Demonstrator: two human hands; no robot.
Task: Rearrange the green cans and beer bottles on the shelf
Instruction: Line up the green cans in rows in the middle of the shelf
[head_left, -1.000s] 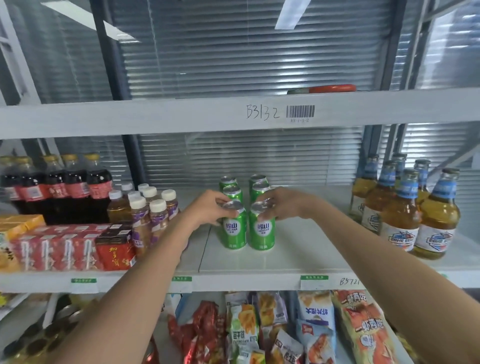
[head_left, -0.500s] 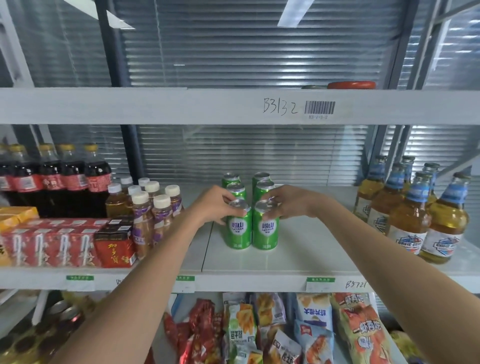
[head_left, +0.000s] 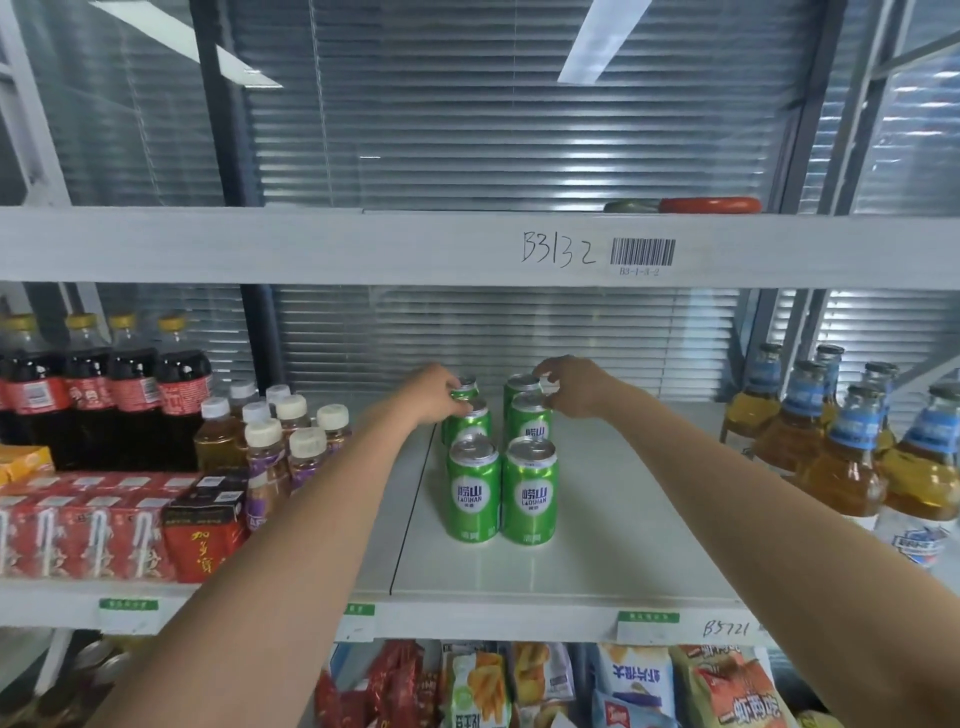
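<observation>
Several green cans stand in two short rows on the white shelf (head_left: 649, 519). The front pair, one left (head_left: 474, 493) and one right (head_left: 531, 496), stands free. My left hand (head_left: 434, 397) pinches the top of the middle left green can (head_left: 470, 428), just in front of the rear left can (head_left: 464, 383). My right hand (head_left: 571, 387) closes over the top of the middle right green can (head_left: 530, 426), its fingers reaching above the rear right can (head_left: 519, 383). Amber beer bottles (head_left: 852, 462) with blue neck labels cluster at the shelf's right end.
At the left stand dark cola bottles (head_left: 130, 395), small white-capped tea bottles (head_left: 270, 447) and red drink cartons (head_left: 104, 525). Bare shelf lies between the cans and the beer bottles. Snack bags (head_left: 639, 686) fill the shelf below. The upper shelf beam (head_left: 363, 249) hangs overhead.
Both hands have let go of the front pair of cans and reached further back onto the cans behind. The front pair now stands free, nearer the shelf's front.
</observation>
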